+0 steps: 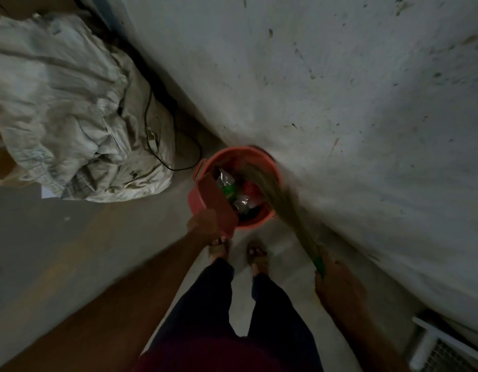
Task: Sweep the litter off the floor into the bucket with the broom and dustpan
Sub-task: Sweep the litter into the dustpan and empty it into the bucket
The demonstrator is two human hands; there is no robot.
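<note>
I hold the dustpan [215,200] tipped over the bucket [270,167] by the wall, left hand [205,224] curled on its handle. My right hand [337,280] grips the broom [280,202], bristles blurred across the rim. Litter [232,189] inside looks light, crinkly plastic; the soft bristles will flex, so I judge gripping low best.

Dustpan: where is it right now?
In the head view the red dustpan is centre frame, tipped over the near-left rim of the orange bucket, gripped by the left hand; the broom bristles hang over the bucket's right side.
</note>
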